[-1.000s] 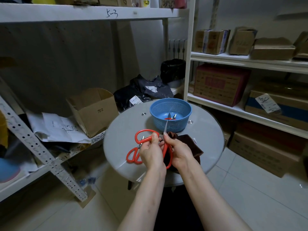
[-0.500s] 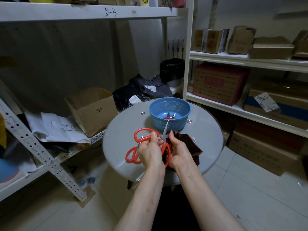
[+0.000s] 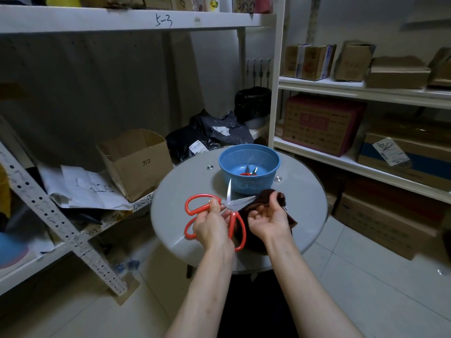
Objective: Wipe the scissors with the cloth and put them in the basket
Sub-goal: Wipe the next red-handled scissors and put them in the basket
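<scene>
My left hand grips red-handled scissors near the pivot, above the round grey table. Their blades are spread apart, one pointing up, the other pointing right into the dark brown cloth. My right hand holds that cloth, palm up, fingers curled around the fabric at the blade tip. A second pair of red-handled scissors lies on the table under my left hand. The blue basket stands just beyond, with a small red-handled tool inside.
An open cardboard box and loose papers sit on the low left shelf. Dark bags lie behind the table. Shelves with cardboard boxes run along the right. Tiled floor surrounds the table.
The scissor blades have spread open. My right hand has slid the cloth out to the right along the lower blade, away from my left hand.
</scene>
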